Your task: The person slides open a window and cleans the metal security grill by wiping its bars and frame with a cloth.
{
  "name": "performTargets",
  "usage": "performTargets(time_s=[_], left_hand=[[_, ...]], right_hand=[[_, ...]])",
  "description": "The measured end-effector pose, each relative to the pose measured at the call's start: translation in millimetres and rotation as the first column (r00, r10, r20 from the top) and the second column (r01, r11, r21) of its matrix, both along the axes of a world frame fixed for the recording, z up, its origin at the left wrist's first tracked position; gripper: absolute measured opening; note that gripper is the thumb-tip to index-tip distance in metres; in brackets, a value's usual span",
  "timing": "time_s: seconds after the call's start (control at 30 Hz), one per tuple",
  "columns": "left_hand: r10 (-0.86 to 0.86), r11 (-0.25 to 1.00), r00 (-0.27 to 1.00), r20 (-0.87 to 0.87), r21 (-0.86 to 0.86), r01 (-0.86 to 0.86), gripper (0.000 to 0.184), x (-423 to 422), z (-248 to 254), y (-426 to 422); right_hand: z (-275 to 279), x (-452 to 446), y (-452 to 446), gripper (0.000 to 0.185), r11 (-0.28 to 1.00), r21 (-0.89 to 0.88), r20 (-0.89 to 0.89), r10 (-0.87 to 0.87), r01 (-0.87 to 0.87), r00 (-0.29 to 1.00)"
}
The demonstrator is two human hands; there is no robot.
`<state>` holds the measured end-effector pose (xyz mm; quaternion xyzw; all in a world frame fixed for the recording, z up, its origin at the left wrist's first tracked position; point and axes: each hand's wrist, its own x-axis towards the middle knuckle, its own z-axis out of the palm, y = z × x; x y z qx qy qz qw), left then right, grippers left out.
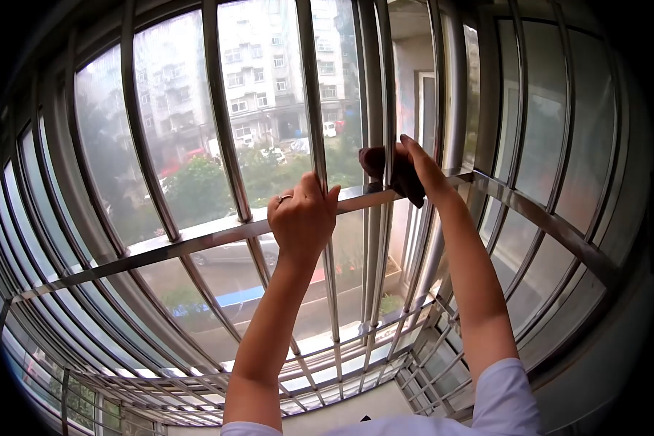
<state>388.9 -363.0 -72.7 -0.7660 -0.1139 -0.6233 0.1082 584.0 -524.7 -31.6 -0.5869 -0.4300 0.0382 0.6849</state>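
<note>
A bar (313, 94) is gripped by the left hand (301, 218); a cloth (408, 180) is held against a second bar (387, 87) by the right hand (425, 171); wiping appears unfinished, its extent unclear.

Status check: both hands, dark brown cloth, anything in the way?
Left hand closed on silver metal window bars. Right hand holding dark brown cloth against one upright bar. That bar partly hides cloth.

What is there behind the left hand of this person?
The metal rail shows on both sides of the left hand; the stretch behind it is covered and cannot be seen.
</note>
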Motion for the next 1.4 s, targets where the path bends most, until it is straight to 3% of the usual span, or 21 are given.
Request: performTargets(time_s=[0.07, 0.1, 0.27, 0.33, 0.37, 0.47, 0.53, 0.63, 0.67, 0.73, 0.77, 0.83, 0.93, 1.0, 1.07, 1.2, 1.23, 1.3, 1.33, 1.37, 1.4], left_hand=[[0.002, 1.0, 1.0, 0.016, 0.009, -0.002, 0.029, 1.0, -0.3, 0.9], [0.022, 1.0, 0.999, 0.027, 0.017, -0.023, 0.026, 2.0, -0.3, 1.6], [0.037, 0.998, 0.996, 0.085, 0.051, -0.041, 0.018, 6.3, -0.6, 3.3], [0.058, 0.991, 0.988, 0.145, 0.114, -0.075, 0.015, 7.6, -1.6, 6.2], [0.048, 0.989, 0.987, 0.15, 0.13, -0.068, 0.016, 8.9, -2.2, 8.6], [0.042, 0.989, 0.991, 0.13, 0.139, -0.06, 0.015, 7.4, -2.8, 10.3], [0.023, 0.988, 0.993, 0.117, 0.147, -0.04, 0.015, 5.2, -3.1, 11.5], [-0.001, 0.986, 0.993, 0.114, 0.165, -0.018, 0.015, 4.9, -2.9, 12.4], [-0.008, 0.985, 0.992, 0.123, 0.172, -0.013, 0.015, 5.2, -3.0, 12.8], [-0.012, 0.986, 0.992, 0.122, 0.165, -0.009, 0.016, 5.6, -2.5, 12.6], [-0.013, 0.988, 0.993, 0.12, 0.157, -0.006, 0.018, 5.0, -3.0, 12.0], [-0.029, 0.992, 0.996, 0.084, 0.121, 0.019, 0.018, 2.1, -2.8, 9.4], [-0.131, 0.991, 0.991, -0.036, 0.012, 0.132, 0.018, -7.6, -1.0, 6.7], [-0.209, 0.977, 0.972, -0.11, -0.067, 0.203, 0.019, -23.2, 4.4, 5.4], [-0.206, 0.95, 0.977, 0.052, 0.25, 0.187, 0.024, -45.5, 12.6, 8.0], [0.064, 0.989, 0.889, 0.454, 0.092, -0.118, 0.032, -68.2, 16.4, 32.6], [0.065, 0.988, 0.889, 0.454, 0.095, -0.12, 0.032, -66.5, 15.7, 40.2], [0.131, 0.988, 0.944, 0.304, -0.122, -0.098, 0.039, -59.5, 12.3, 53.7], [0.254, 0.96, 0.951, 0.175, -0.164, -0.227, 0.039, -57.9, 7.2, 53.4], [0.24, 0.966, 0.952, 0.191, -0.148, -0.214, 0.039, -56.9, 5.6, 54.7], [0.226, 0.971, 0.952, 0.209, -0.129, -0.202, 0.04, -56.6, 5.5, 55.8]], right_hand=[[12.7, -6.2, 0.7, 0.079, 0.974, -0.166, -0.09, 0.139, -0.152, 0.986], [20.3, -25.9, 10.2, 0.094, 0.975, -0.136, -0.035, 0.171, -0.175, 0.985], [28.3, -21.8, 7.9, 0.098, 0.934, -0.285, -0.044, 0.211, -0.214, 0.977], [25.0, -22.5, 11.2, 0.095, 0.932, -0.321, -0.007, 0.175, -0.168, 0.985], [20.3, -24.6, 11.8, 0.089, 0.957, -0.29, 0.169, 0.046, 0.005, 0.985], [10.7, -15.0, 14.5, 0.084, 0.96, -0.238, 0.351, -0.054, 0.145, 0.935], [9.2, -23.3, 16.1, 0.076, 0.964, -0.185, 0.385, -0.108, 0.192, 0.916], [2.3, -39.4, 14.6, 0.06, 0.823, -0.062, 0.61, -0.416, 0.564, 0.675], [-0.9, -41.6, 13.8, 0.06, 0.823, -0.062, 0.609, -0.417, 0.565, 0.675], [-6.8, -44.3, 12.9, 0.056, 0.716, 0.127, 0.731, -0.536, 0.687, 0.423], [-11.6, -45.2, 11.5, 0.056, 0.715, 0.126, 0.731, -0.535, 0.687, 0.423], [-22.5, -44.0, 6.7, 0.046, 0.626, 0.3, 0.785, -0.591, 0.72, 0.186], [-37.1, -42.3, -1.3, 0.035, 0.653, 0.502, 0.69, -0.698, 0.566, 0.193], [-45.2, -48.2, -2.4, 0.024, 0.65, 0.503, 0.568, -0.745, 0.569, 0.35], [-44.7, -61.1, 3.6, 0.023, 0.628, 0.567, 0.467, -0.778, 0.534, 0.419], [-31.8, -96.9, 19.9, 0.02, 0.649, 0.609, 0.587, -0.755, 0.457, 0.291], [-27.8, -102.5, 26.1, 0.019, 0.664, 0.613, 0.633, -0.737, 0.427, 0.237], [-24.9, -110.9, 46.4, 0.02, 0.761, 0.488, 0.723, -0.627, 0.428, 0.289], [-26.1, -112.5, 57.2, 0.021, 0.801, 0.42, 0.75, -0.571, 0.426, 0.334], [-24.6, -112.2, 61.2, 0.021, 0.804, 0.42, 0.751, -0.568, 0.421, 0.336], [-19.1, -113.5, 64.7, 0.023, 0.866, 0.225, 0.673, -0.469, 0.446, 0.572]])
